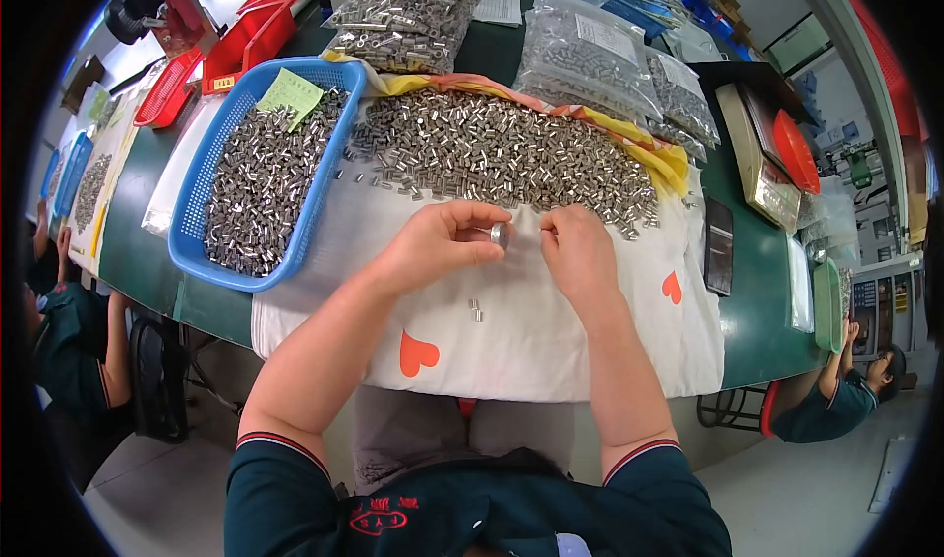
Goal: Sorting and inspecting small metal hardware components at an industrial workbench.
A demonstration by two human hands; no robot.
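Over a white cloth (pixel 531 346) my left hand (pixel 442 247) pinches a small round metal piece (pixel 500 235), its flat side facing my right hand. Fingers curled together, my right hand (pixel 582 254) is just to the right of it; whatever its fingertips may hold is hidden. Beyond both hands spreads a wide pile of small silvery metal cylinders (pixel 501 154). A few more loose cylinders (pixel 477 311) lie on the cloth nearer me. To the left stands a blue perforated basket (pixel 232 281) filled with similar cylinders, with a yellow-green paper note on top.
Behind the pile runs a rolled yellow-orange cloth (pixel 672 169). Clear bags of metal parts (pixel 398 26) sit farther back, with more bags (pixel 590 56) to the right. A dark phone (pixel 719 247) lies at right; red bins (pixel 258 31) stand far left. People sit on both sides.
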